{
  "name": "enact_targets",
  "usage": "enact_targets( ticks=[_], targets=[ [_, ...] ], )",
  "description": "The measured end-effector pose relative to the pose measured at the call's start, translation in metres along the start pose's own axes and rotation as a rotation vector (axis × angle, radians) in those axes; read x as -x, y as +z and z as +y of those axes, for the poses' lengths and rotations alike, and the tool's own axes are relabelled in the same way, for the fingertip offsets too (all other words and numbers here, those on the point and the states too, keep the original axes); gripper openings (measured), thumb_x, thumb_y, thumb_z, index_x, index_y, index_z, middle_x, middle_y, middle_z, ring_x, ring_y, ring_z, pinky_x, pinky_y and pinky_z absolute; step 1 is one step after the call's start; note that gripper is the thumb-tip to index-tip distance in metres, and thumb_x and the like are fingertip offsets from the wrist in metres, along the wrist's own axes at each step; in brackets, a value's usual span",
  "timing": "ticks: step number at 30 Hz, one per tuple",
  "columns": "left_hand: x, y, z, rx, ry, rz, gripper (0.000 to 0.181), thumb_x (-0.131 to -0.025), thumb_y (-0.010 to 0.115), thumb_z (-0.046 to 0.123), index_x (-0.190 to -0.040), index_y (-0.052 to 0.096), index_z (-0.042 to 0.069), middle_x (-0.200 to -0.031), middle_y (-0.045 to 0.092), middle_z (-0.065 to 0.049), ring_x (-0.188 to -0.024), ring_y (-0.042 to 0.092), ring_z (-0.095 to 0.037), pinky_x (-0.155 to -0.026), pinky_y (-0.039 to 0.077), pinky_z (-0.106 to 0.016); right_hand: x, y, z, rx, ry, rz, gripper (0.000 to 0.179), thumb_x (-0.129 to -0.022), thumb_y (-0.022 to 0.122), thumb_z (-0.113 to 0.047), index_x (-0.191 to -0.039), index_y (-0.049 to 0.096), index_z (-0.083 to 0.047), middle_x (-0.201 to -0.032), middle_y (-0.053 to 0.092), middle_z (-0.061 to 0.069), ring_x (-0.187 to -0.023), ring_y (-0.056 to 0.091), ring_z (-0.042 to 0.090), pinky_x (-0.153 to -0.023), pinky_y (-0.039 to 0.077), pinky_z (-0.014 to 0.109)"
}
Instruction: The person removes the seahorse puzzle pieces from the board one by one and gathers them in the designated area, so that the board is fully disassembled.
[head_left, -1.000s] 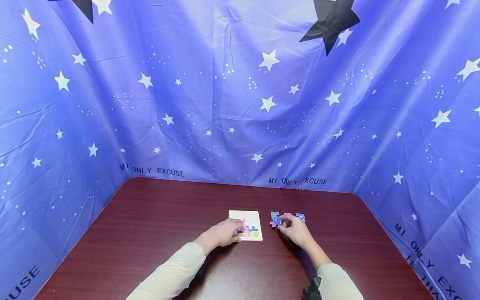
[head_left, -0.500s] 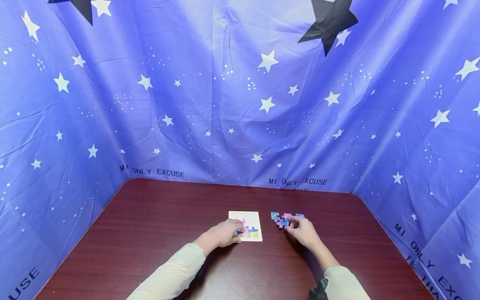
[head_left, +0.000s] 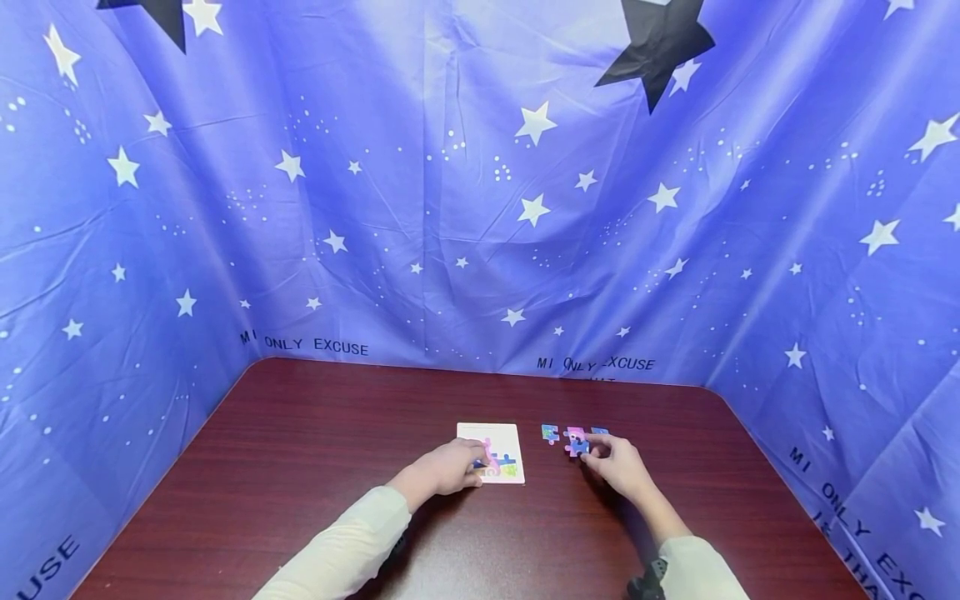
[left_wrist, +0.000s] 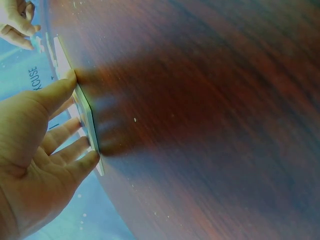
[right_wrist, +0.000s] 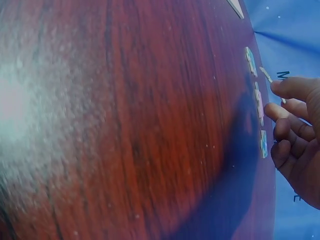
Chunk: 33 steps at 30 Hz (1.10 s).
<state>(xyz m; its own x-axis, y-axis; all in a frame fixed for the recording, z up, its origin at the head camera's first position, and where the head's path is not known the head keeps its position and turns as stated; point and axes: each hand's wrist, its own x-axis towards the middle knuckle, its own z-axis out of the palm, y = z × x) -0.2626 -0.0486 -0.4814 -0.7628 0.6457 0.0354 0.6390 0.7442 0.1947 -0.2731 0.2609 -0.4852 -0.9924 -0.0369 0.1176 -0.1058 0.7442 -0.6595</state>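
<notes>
My left hand [head_left: 448, 467] rests on the left part of a square puzzle board [head_left: 498, 428] with a white border. In the left wrist view its thumb and little finger [left_wrist: 90, 161] touch the board's near edge, the other fingers reaching over it. Pink, blue and yellow-green pieces show in the board, partly hidden by the fingers. My right hand [head_left: 618, 467] pinches a blue and pink jigsaw piece [head_left: 578, 448] between thumb and fingers. In the right wrist view this piece [right_wrist: 266, 74] is raised above the table, tilted.
Right of the board lie a blue-green jigsaw piece [head_left: 550, 432], a pink one [head_left: 574, 433] and a blue one [head_left: 600, 431], in a loose row. The dark red wooden table [head_left: 300, 467] ends at a blue star-printed curtain [head_left: 420, 208] around it.
My right hand has moved to the right with the jigsaw piece, from over the blue-green piece to in front of the pink one. The left hand stays on the board.
</notes>
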Motion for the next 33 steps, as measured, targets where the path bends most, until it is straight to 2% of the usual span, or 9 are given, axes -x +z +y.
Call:
enact_targets(
  ticks=[8, 14, 25, 33],
  targets=[
    [-0.001, 0.001, 0.000, 0.001, -0.011, -0.009, 0.022, -0.086, 0.066, 0.026, -0.107, 0.064, 0.016, -0.130, 0.056, -0.001, -0.121, 0.052, -0.019, -0.102, 0.041, -0.028, 0.000, -0.007, 0.007, 0.013, 0.003, 0.009, 0.033, -0.080, 0.069, -0.008, -0.112, 0.064, 0.002, -0.073, 0.058, 0.000, -0.059, 0.048, 0.007, -0.058, 0.038, 0.019],
    [-0.001, 0.000, 0.000, 0.005, -0.025, -0.014, 0.023, -0.087, 0.066, 0.027, -0.107, 0.064, 0.017, -0.132, 0.055, -0.002, -0.123, 0.050, -0.020, -0.104, 0.040, -0.029, 0.001, -0.010, 0.011, -0.003, 0.019, -0.004, 0.036, -0.081, 0.067, -0.009, -0.114, 0.062, 0.003, -0.074, 0.058, 0.001, -0.057, 0.048, 0.008, -0.056, 0.038, 0.020],
    [-0.001, 0.003, -0.003, 0.013, -0.004, 0.006, 0.022, -0.086, 0.066, 0.026, -0.106, 0.064, 0.016, -0.126, 0.058, 0.001, -0.119, 0.052, -0.019, -0.101, 0.042, -0.028, 0.003, -0.015, 0.016, -0.035, 0.051, -0.009, 0.038, -0.081, 0.065, -0.005, -0.117, 0.060, 0.005, -0.075, 0.059, 0.002, -0.056, 0.049, 0.008, -0.054, 0.038, 0.019],
    [0.003, -0.002, 0.001, 0.019, 0.017, 0.026, 0.021, -0.085, 0.067, 0.024, -0.103, 0.064, 0.013, -0.122, 0.059, -0.001, -0.116, 0.054, -0.020, -0.100, 0.043, -0.029, 0.006, -0.020, 0.021, -0.023, 0.050, -0.004, 0.037, -0.081, 0.064, -0.005, -0.115, 0.060, 0.008, -0.074, 0.059, 0.003, -0.055, 0.048, 0.007, -0.054, 0.039, 0.020]
  ],
)
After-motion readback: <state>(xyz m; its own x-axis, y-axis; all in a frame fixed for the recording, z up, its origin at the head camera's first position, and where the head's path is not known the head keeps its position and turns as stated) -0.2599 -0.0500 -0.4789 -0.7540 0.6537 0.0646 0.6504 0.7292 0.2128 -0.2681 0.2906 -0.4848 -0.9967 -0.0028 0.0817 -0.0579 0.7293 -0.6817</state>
